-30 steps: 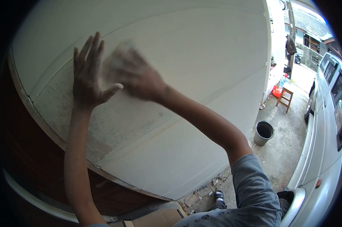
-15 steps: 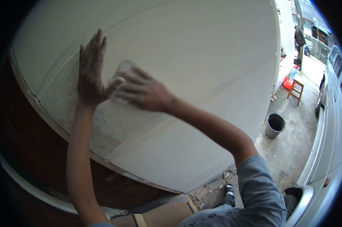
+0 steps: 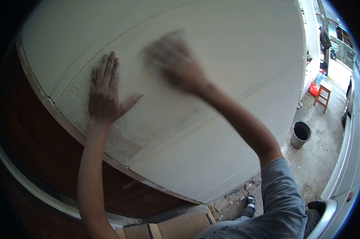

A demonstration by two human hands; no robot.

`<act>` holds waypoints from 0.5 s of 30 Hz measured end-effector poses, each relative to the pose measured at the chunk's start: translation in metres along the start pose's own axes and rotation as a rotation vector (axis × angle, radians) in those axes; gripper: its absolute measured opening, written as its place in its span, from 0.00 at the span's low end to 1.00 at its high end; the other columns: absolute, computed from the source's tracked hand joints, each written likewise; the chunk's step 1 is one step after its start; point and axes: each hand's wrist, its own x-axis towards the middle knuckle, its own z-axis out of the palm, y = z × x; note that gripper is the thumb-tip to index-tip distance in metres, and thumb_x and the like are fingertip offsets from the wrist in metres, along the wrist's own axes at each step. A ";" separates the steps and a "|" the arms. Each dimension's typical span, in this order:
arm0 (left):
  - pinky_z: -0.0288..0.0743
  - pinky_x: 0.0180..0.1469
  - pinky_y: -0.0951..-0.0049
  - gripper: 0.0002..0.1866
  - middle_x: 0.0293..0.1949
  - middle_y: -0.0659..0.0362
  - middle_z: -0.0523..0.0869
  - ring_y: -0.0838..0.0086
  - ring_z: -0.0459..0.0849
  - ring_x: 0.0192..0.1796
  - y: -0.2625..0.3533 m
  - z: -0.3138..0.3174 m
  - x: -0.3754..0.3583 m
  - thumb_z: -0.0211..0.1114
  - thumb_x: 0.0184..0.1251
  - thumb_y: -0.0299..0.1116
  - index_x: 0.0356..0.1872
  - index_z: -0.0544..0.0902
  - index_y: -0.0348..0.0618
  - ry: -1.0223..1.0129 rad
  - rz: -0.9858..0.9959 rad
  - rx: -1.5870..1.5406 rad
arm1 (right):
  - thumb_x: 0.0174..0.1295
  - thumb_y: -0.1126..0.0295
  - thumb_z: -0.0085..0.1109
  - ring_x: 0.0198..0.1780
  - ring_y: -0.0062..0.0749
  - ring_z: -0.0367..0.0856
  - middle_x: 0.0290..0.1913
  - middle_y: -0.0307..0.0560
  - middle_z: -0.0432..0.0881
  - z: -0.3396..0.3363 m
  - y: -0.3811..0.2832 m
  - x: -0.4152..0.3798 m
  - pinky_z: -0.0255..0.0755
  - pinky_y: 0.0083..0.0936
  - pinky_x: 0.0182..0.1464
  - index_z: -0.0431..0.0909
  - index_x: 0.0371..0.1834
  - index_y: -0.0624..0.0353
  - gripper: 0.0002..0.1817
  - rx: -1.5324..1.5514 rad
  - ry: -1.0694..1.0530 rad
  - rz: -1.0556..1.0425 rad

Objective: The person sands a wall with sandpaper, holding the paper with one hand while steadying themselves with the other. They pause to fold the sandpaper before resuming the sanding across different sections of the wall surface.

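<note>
A large off-white wall panel (image 3: 243, 51) fills most of the view, with thin seam lines and a patchy grey, rough strip (image 3: 148, 123) across it. My left hand (image 3: 104, 91) lies flat on that strip near its left end, fingers up and thumb stretched to the side, dusted with pale powder. Farther right and higher, my right hand (image 3: 176, 63) is over the smoother part of the panel, palm towards it. Motion smears its fingers, and whatever may be under the palm cannot be made out.
Below the panel runs dark brown wood (image 3: 48, 139). Cardboard (image 3: 184, 225) lies beneath me, near rubble (image 3: 227, 201) and a foot (image 3: 251, 201). To the right are a dark bucket (image 3: 300, 134), a wooden stool (image 3: 323, 95), a red bag (image 3: 315, 89) and a silver vehicle (image 3: 347, 159).
My right hand has swept up and right across the panel, away from my left hand. The left hand now lies flatter with its thumb farther out. The view has shifted slightly.
</note>
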 end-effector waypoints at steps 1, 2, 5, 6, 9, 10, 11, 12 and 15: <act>0.47 0.73 0.52 0.51 0.72 0.50 0.58 0.57 0.55 0.74 0.000 -0.001 0.000 0.64 0.51 0.62 0.69 0.58 0.34 -0.004 -0.014 0.000 | 0.63 0.71 0.48 0.75 0.44 0.51 0.71 0.47 0.62 -0.017 0.037 -0.001 0.40 0.44 0.74 0.67 0.67 0.51 0.25 -0.147 0.139 0.062; 0.47 0.73 0.52 0.51 0.71 0.50 0.59 0.57 0.55 0.74 0.000 -0.001 0.001 0.64 0.51 0.62 0.69 0.59 0.34 -0.002 -0.022 0.009 | 0.62 0.72 0.48 0.73 0.47 0.55 0.68 0.50 0.67 -0.025 0.082 -0.004 0.42 0.43 0.73 0.71 0.63 0.54 0.23 -0.242 0.345 0.186; 0.47 0.73 0.52 0.51 0.71 0.50 0.60 0.57 0.56 0.73 0.002 -0.002 0.001 0.64 0.51 0.63 0.68 0.60 0.34 -0.021 -0.044 0.018 | 0.61 0.74 0.48 0.70 0.50 0.61 0.66 0.52 0.69 -0.042 0.094 0.004 0.43 0.44 0.73 0.75 0.59 0.57 0.21 -0.152 0.530 0.514; 0.47 0.73 0.52 0.51 0.71 0.50 0.60 0.57 0.55 0.73 0.002 -0.003 0.002 0.63 0.51 0.64 0.68 0.60 0.34 -0.026 -0.047 0.025 | 0.61 0.74 0.48 0.69 0.50 0.62 0.66 0.52 0.69 -0.030 0.080 0.010 0.42 0.44 0.73 0.75 0.58 0.58 0.20 -0.124 0.496 0.427; 0.47 0.73 0.52 0.52 0.71 0.50 0.60 0.58 0.55 0.74 0.002 -0.001 0.002 0.62 0.51 0.65 0.68 0.60 0.34 -0.028 -0.050 0.040 | 0.63 0.71 0.50 0.74 0.46 0.53 0.69 0.43 0.66 0.008 -0.019 0.028 0.41 0.47 0.74 0.72 0.62 0.45 0.22 -0.010 0.213 0.105; 0.47 0.73 0.52 0.52 0.71 0.50 0.59 0.58 0.55 0.74 0.001 0.000 0.002 0.62 0.51 0.66 0.68 0.60 0.34 -0.024 -0.046 0.046 | 0.63 0.69 0.50 0.74 0.46 0.54 0.69 0.45 0.66 0.007 -0.016 0.026 0.42 0.47 0.74 0.71 0.63 0.45 0.23 -0.018 0.183 0.069; 0.47 0.73 0.52 0.52 0.71 0.51 0.59 0.58 0.55 0.74 0.001 -0.002 0.003 0.61 0.51 0.66 0.68 0.60 0.35 -0.037 -0.043 0.058 | 0.63 0.68 0.50 0.73 0.47 0.54 0.69 0.47 0.65 0.005 -0.008 0.023 0.42 0.47 0.74 0.70 0.64 0.46 0.23 -0.028 0.158 0.036; 0.47 0.73 0.51 0.52 0.71 0.51 0.59 0.58 0.54 0.74 0.002 -0.003 0.003 0.61 0.51 0.67 0.68 0.60 0.35 -0.048 -0.040 0.071 | 0.64 0.66 0.51 0.73 0.47 0.55 0.69 0.49 0.65 0.000 0.003 0.020 0.42 0.47 0.74 0.69 0.64 0.46 0.23 -0.040 0.134 0.001; 0.47 0.73 0.51 0.51 0.72 0.52 0.58 0.59 0.54 0.74 0.002 -0.002 0.004 0.60 0.52 0.67 0.68 0.60 0.36 -0.042 -0.038 0.089 | 0.62 0.76 0.48 0.63 0.45 0.69 0.54 0.48 0.79 -0.036 0.098 0.000 0.55 0.43 0.67 0.75 0.57 0.60 0.19 -0.286 0.490 0.206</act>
